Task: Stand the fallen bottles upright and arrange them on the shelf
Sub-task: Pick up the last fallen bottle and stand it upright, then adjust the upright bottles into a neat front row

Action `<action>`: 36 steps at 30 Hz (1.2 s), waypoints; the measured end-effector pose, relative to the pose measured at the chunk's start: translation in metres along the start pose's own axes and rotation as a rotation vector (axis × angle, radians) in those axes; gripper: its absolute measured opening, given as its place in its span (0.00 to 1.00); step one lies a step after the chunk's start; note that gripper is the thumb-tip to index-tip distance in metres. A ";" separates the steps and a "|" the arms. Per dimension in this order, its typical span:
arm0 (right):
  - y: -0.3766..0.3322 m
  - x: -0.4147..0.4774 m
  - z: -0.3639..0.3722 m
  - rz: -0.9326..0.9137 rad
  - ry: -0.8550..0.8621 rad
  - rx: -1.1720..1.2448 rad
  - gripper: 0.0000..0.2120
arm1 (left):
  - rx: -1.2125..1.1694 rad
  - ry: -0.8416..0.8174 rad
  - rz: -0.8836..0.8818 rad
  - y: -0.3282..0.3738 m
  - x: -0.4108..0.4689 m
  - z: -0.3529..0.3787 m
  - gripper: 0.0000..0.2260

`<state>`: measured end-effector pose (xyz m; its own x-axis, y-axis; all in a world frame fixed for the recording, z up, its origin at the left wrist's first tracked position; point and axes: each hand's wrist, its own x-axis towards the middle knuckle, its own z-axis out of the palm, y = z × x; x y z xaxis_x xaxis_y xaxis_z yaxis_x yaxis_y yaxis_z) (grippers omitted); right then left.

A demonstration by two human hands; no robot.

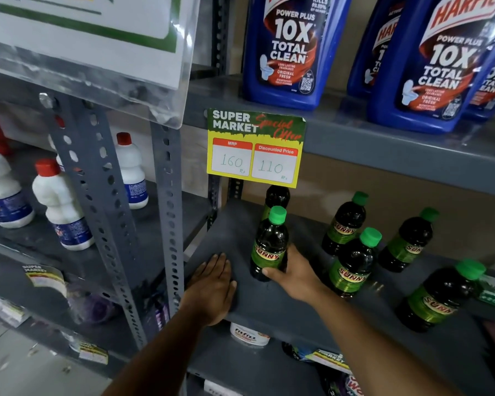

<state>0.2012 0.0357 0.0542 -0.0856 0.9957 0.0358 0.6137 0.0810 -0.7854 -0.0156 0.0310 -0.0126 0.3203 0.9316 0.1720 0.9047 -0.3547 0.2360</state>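
A person is reaching both bare arms up from the bottom of the frame onto a grey metal shelf (pixel 269 307) at centre right. The left hand (pixel 212 284) is lying flat, palm down, fingers straight and close together, right at the shelf's front left corner, its heel hanging over the front edge. The right hand (pixel 293 277) is gripping the base of a dark bottle with a green cap (pixel 269 244), thumb across the front and fingers wrapped behind; the bottle is standing upright just right of the left hand, with bare shelf between them.

Directly behind it, a second dark bottle (pixel 277 197) is standing near the back, its top hidden by a yellow price tag (pixel 256 148) hanging from the shelf above. To the right, four more green-capped bottles (pixel 352 264) are standing scattered and uneven, well apart from one another, the lowest one (pixel 437 297) sitting near the front edge at lower right. Open grey surface is showing along the left side of the shelf, bounded by a perforated upright post (pixel 169 195).

Blue cleaner jugs (pixel 290 50) are filling the shelf above at upper right. White bottles with red caps (pixel 59 204) are standing on the neighbouring rack at left.
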 end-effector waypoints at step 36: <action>0.065 -0.078 -0.051 0.348 0.592 0.102 0.32 | 0.067 -0.089 -0.019 0.006 0.002 -0.006 0.37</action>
<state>0.2876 -0.0340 0.0315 0.5627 0.8228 0.0799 0.4490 -0.2231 -0.8652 -0.0113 0.0301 -0.0051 0.3243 0.9424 0.0817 0.9265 -0.3339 0.1735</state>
